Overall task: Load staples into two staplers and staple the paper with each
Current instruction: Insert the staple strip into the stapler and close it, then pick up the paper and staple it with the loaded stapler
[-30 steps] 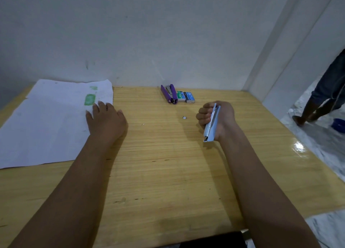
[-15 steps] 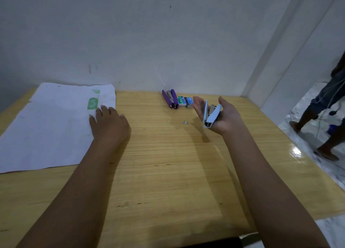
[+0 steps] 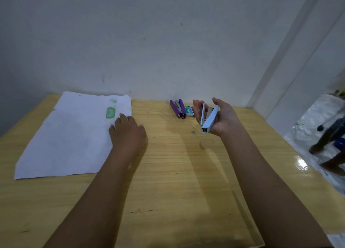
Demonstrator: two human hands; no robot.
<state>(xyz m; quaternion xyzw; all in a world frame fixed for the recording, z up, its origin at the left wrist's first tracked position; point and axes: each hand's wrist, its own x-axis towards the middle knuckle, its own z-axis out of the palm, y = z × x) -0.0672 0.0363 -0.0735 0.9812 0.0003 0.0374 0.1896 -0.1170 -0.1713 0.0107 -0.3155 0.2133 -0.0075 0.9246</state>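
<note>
Two staplers are in view. The white stapler lies hinged open in the upturned right hand, raised above the table. Its lid leans against the nearly straight fingers and its body sits toward the thumb side, so it is cradled rather than clasped. The purple stapler, also open, lies near the wall, just beside the staple box. The left hand rests palm down with fingers extended on the right edge of the paper, gripping nothing. Likely hazards: (a) since no finger curls round the white stapler, a small tilt of the palm could let it slide off or snap closed on a fingertip; (b) whether its magazine holds staples cannot be told, and a loose strip could spill from the open channel if it is tipped; (c) the paper is held only by flat pressure at one edge, so it may skid or buckle when a stapler bites it; (d) the staple box is partly hidden behind the right fingers, and reaching for it with a burdened hand could knock the purple stapler aside.
</note>
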